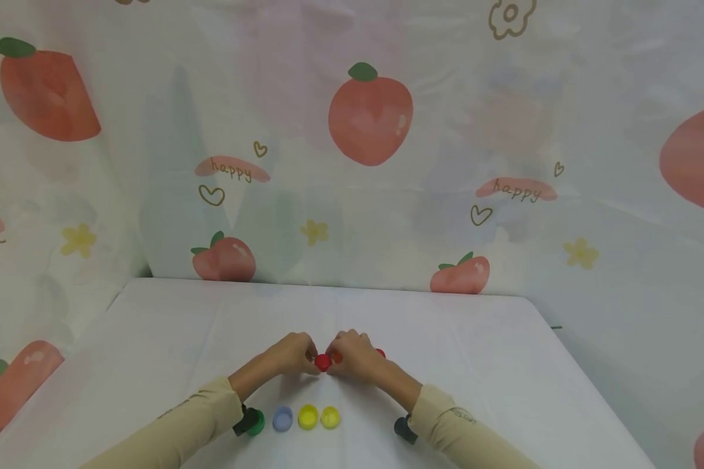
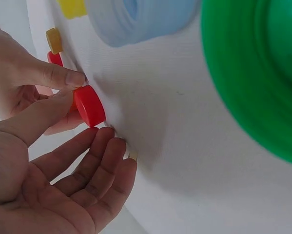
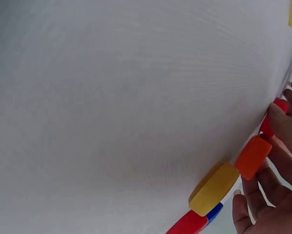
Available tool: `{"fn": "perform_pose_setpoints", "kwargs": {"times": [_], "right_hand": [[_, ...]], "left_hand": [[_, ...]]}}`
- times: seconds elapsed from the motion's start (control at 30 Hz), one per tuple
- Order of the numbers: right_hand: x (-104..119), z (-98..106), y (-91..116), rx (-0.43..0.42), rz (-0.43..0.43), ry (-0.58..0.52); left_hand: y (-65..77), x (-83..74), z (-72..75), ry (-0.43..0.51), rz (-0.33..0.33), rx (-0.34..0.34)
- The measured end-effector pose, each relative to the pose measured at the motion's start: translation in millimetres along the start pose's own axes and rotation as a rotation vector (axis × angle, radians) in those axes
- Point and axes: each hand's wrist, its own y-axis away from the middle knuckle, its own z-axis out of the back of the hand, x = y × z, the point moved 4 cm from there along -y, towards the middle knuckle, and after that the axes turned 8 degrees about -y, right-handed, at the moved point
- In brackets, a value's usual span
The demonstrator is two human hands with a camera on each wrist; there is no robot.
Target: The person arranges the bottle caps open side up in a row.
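Between the two hands a small red cap (image 1: 323, 363) stands on its edge, close over the white table. My left hand (image 1: 296, 352) pinches it, with the thumb and fingertips at its rim in the left wrist view. From the other side, my right hand (image 1: 352, 354) has its thumb and a finger on the same red cap (image 3: 274, 117). An orange piece (image 3: 253, 157) sits right beside it at the right fingers. A mustard-yellow piece (image 3: 214, 190), a second red piece (image 3: 187, 224) and a blue piece (image 3: 215, 212) continue beyond the orange one.
Nearer the front edge, a green cap (image 1: 258, 423), a light blue cap (image 1: 283, 419) and two yellow caps, one yellow cap (image 1: 308, 417) beside the other, form a row on the white table (image 1: 434, 339). A fruit-patterned cloth (image 1: 305, 189) hangs behind.
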Motion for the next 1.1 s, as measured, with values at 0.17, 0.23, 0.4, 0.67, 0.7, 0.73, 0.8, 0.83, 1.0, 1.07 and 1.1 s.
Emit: {"fn": "perform_pose_setpoints", "kwargs": {"times": [0.17,0.23,0.4,0.67,0.7,0.73,0.8,0.83,1.0,1.07,1.1], "right_hand": [[-1.5,-2.7,-1.4,-0.014,0.002,-0.001],[-1.3,-3.0,-1.8,-0.020,0.009,-0.003],[-0.8,-2.5,-2.4,-0.035,0.029,-0.009],[4.3,7.2,2.6,-0.085,0.078,0.014],[4.8,8.7,3.7,-0.093,0.082,0.014],[5.4,10.2,4.8,-0.101,0.087,0.012],[6.6,12.7,7.7,-0.113,0.095,-0.018],[7.3,13.7,9.4,-0.117,0.096,-0.036],[10.4,15.3,18.6,-0.141,0.102,-0.194],[11.4,15.9,22.2,-0.152,0.102,-0.282],[11.5,16.2,23.9,-0.158,0.100,-0.323]], "left_hand": [[-1.6,2.1,-1.1,0.007,-0.012,0.012],[-1.6,3.2,-0.9,0.016,-0.010,0.017],[0.6,5.2,1.5,0.039,-0.017,0.009],[3.1,9.2,9.1,0.105,-0.030,-0.053],[3.3,9.7,10.2,0.119,-0.024,-0.068],[3.7,9.8,11.6,0.136,-0.023,-0.085],[4.9,10.0,13.9,0.181,-0.020,-0.113],[5.6,9.9,14.7,0.210,-0.020,-0.123],[11.9,8.3,15.6,0.370,-0.013,-0.140],[15.1,6.9,15.9,0.414,-0.014,-0.145],[16.8,5.9,16.3,0.430,-0.014,-0.148]]}}
